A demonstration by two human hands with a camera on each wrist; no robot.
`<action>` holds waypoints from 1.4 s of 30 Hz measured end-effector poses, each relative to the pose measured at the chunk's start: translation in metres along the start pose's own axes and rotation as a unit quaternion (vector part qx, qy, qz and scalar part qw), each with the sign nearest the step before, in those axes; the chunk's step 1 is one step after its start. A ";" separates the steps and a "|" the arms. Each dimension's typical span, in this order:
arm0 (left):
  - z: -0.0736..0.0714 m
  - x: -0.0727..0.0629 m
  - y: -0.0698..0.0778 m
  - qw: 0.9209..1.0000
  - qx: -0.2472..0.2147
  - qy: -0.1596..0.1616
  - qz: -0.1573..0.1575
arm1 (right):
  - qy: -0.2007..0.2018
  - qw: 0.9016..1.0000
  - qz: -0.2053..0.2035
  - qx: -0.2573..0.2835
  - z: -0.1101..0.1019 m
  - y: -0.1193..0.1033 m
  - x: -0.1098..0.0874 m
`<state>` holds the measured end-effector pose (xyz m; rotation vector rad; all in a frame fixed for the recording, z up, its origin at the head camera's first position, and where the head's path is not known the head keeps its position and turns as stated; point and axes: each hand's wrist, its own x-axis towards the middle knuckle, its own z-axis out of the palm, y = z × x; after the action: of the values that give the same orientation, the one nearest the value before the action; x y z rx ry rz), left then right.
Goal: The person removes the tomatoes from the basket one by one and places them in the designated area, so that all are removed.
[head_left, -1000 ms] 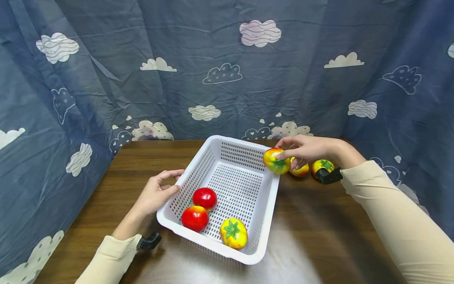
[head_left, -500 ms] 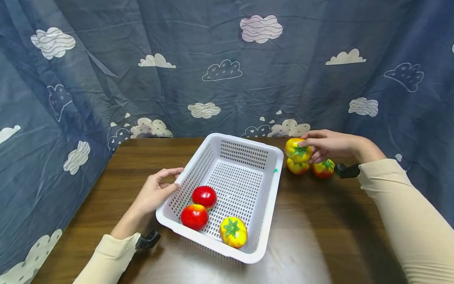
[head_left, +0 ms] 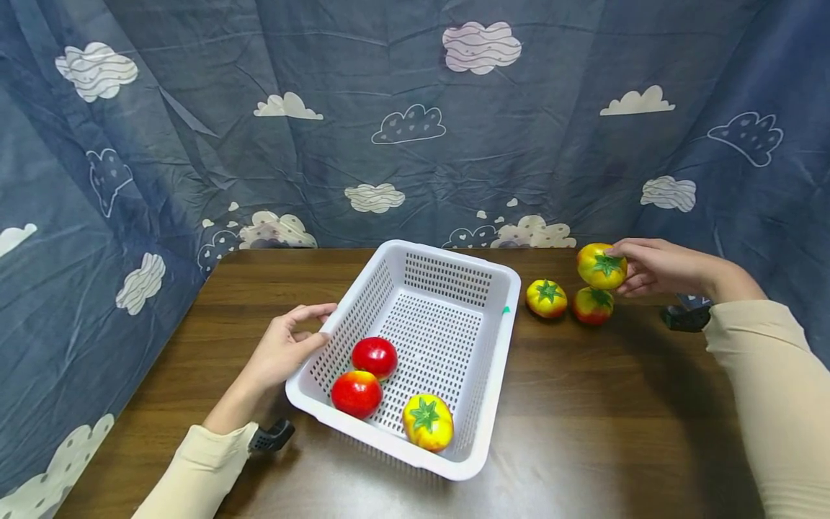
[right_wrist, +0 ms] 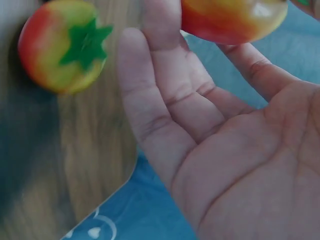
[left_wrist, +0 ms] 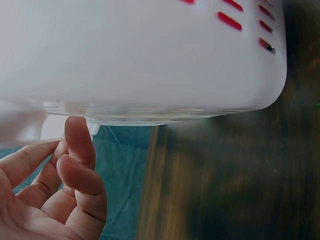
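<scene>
My right hand (head_left: 661, 268) pinches a yellow-and-red toy tomato (head_left: 595, 264) with a green star-shaped top, held above the right back of the table. Below it in the head view sits another toy tomato (head_left: 593, 307), partly covered by the held one. To its left is a third yellow-red tomato (head_left: 546, 298). With thumb and fingers, my left hand (head_left: 285, 349) grips the left rim of the white plastic basket (head_left: 496, 375). Inside the basket lie two red fruits (head_left: 375, 358) and a yellow tomato (head_left: 428, 422). The right wrist view shows the held tomato (right_wrist: 230, 20) at the fingertips.
The basket stands on a brown wooden table (head_left: 570, 432). Behind the table and along its sides hangs a dark blue curtain (head_left: 415, 180) with cloud prints. A small green mark (head_left: 506, 310) is on the basket's right rim.
My right hand has carried the tomato rightward from the basket's back right corner, past one tomato to above the rightmost one. The left hand stays at the basket rim.
</scene>
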<state>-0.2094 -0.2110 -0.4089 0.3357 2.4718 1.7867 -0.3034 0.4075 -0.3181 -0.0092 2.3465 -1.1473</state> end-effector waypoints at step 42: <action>0.000 0.000 0.000 1.000 0.002 -0.002 0.000 | -0.010 0.993 0.102 0.065 -0.014 0.110 -0.011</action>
<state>-0.2091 -0.2106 -0.4090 0.3392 2.4738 1.7787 -0.2769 0.4906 -0.3873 0.2578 2.1928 -1.1887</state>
